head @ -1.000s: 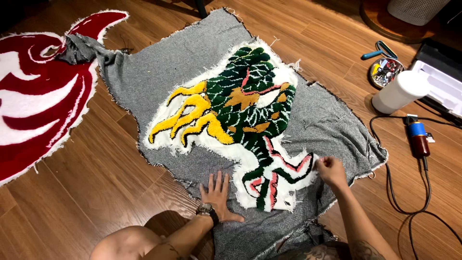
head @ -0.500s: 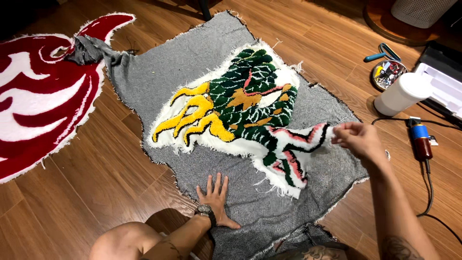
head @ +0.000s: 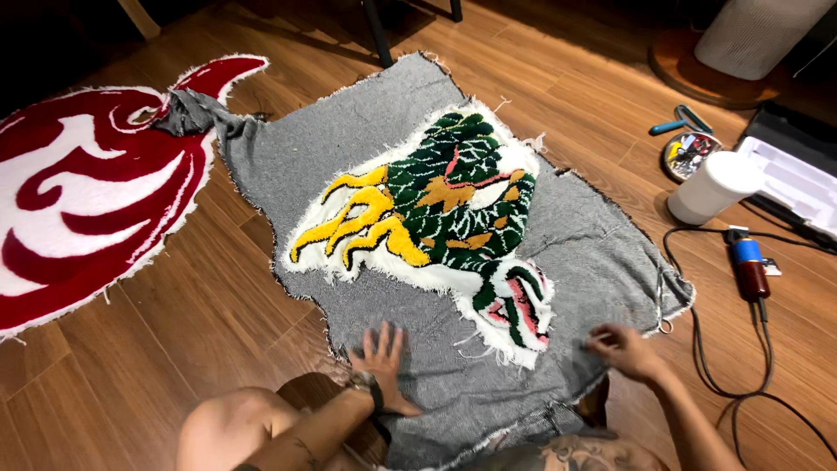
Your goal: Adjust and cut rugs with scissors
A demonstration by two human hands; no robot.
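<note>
A grey backing cloth lies spread on the wooden floor. It carries a tufted piece in green, yellow, orange and white, with a red and green tail end pointing toward me. My left hand rests flat on the cloth just below the tufted piece, fingers apart, a watch on its wrist. My right hand is at the cloth's lower right part, slightly blurred. Its fingers are curled and pinched on the grey fabric, to the right of the tail end.
A large red and white tufted rug lies at the left, overlapping the cloth's corner. At the right are a white cylinder, a red and blue electric trimmer with a black cord, a white case and a round tin.
My right hand had pulled the tail end up and to the right. The tail now lies flat again, and the hand has dropped to the grey cloth beside it. My left hand stayed put.
</note>
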